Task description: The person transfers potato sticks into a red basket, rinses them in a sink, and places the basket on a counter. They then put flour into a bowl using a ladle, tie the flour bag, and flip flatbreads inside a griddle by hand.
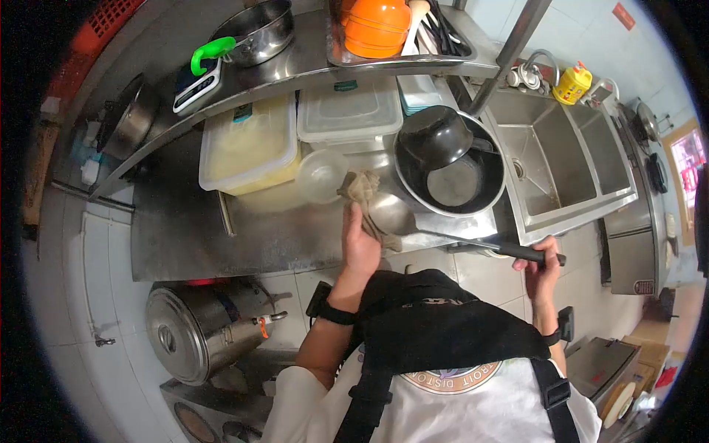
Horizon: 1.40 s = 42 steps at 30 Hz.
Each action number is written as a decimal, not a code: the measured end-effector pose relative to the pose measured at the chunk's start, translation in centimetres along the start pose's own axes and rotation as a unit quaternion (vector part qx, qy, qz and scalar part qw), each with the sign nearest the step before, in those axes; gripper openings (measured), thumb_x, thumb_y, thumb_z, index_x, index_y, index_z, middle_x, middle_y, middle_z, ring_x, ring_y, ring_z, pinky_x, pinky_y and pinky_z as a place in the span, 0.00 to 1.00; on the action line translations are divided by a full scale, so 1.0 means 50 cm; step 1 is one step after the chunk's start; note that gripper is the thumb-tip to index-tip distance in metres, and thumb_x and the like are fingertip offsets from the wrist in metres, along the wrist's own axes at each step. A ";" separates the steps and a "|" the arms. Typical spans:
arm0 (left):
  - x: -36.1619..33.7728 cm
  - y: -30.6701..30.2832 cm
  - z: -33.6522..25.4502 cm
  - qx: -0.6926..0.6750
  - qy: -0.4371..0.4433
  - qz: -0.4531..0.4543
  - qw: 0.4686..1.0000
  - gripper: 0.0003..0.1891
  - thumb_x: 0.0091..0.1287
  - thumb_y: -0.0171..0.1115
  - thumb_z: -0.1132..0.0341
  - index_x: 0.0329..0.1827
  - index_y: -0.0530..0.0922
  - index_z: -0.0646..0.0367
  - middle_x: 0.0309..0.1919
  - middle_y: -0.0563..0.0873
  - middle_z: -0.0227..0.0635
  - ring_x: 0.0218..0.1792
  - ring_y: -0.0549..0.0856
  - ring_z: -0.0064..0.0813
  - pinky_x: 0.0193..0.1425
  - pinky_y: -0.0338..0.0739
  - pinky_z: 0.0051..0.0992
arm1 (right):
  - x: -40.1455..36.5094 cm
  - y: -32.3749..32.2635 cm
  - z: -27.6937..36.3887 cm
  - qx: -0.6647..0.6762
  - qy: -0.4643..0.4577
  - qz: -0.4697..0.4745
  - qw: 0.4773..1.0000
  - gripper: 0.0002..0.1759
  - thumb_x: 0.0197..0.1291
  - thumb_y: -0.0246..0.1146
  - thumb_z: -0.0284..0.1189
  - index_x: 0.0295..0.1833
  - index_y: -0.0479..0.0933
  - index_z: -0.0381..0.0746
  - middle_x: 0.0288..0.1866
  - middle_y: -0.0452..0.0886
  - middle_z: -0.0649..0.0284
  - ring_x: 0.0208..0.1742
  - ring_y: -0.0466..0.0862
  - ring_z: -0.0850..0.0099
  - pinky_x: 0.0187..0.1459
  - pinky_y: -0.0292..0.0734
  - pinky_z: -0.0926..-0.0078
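Observation:
A metal ladle [393, 214] with a black handle spans the space between my two hands. My right hand [543, 269] is closed around the end of its handle. With my left hand [360, 247] I hold a brownish cloth [362, 188] against the ladle's bowl; the cloth hangs partly behind the bowl. Just behind the ladle stands a dark, light-rimmed pot [487, 188] with a black pan [436, 136] resting in it. Left of the cloth is a clear round plastic container [321, 176].
Lidded plastic tubs [251, 148] stand under a metal shelf [310, 70]. A double sink [543, 148] lies to the right, with a yellow bottle [573, 83] behind it. A large lidded steel pot [177, 332] stands at the lower left. Orange bowls [375, 29] sit on the shelf.

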<state>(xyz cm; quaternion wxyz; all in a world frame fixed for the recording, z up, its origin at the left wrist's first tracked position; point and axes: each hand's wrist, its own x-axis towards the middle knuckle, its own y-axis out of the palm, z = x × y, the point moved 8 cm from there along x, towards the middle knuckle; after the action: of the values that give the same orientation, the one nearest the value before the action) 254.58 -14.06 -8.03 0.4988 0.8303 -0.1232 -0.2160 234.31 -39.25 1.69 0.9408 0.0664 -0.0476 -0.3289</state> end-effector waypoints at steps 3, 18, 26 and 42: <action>-0.008 0.004 -0.034 0.052 0.000 0.040 0.998 0.18 0.67 0.49 0.59 0.55 0.68 0.59 0.57 0.69 0.33 0.56 0.68 0.26 0.61 0.61 0.29 | 0.002 0.003 0.056 -0.024 -0.047 0.036 0.998 0.21 0.61 0.48 0.47 0.35 0.63 0.37 0.21 0.74 0.55 0.20 0.79 0.67 0.24 0.76 0.74; 0.050 -0.031 0.005 0.736 0.181 0.061 0.649 0.10 0.49 0.62 0.76 0.34 0.75 0.58 0.47 0.71 0.42 0.50 0.69 0.46 0.52 0.65 0.38 | -0.046 0.181 0.115 -0.160 -0.133 0.259 0.943 0.12 0.57 0.54 0.33 0.33 0.73 0.33 0.23 0.77 0.52 0.23 0.79 0.65 0.25 0.73 0.73; 0.058 -0.004 0.036 0.808 0.253 0.034 0.531 0.21 0.53 0.61 0.72 0.51 0.68 0.58 0.57 0.64 0.50 0.61 0.61 0.48 0.63 0.55 0.44 | -0.107 -0.095 0.268 -0.048 -0.084 -0.080 0.992 0.19 0.57 0.52 0.41 0.29 0.66 0.35 0.16 0.72 0.53 0.14 0.76 0.65 0.15 0.73 0.76; -0.332 0.329 0.696 0.209 -0.424 0.285 0.833 0.16 0.67 0.47 0.61 0.55 0.67 0.55 0.56 0.70 0.40 0.58 0.69 0.44 0.59 0.67 0.47 | -0.698 -0.534 0.133 0.120 0.130 -0.039 0.984 0.20 0.57 0.57 0.30 0.55 0.68 0.34 0.46 0.77 0.58 0.43 0.77 0.73 0.44 0.71 0.74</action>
<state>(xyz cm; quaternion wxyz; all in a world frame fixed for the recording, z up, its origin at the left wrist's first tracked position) 223.45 -41.82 -3.87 0.2513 0.6696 -0.5966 -0.3641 189.87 -38.75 2.48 0.9106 0.2225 0.0383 -0.3463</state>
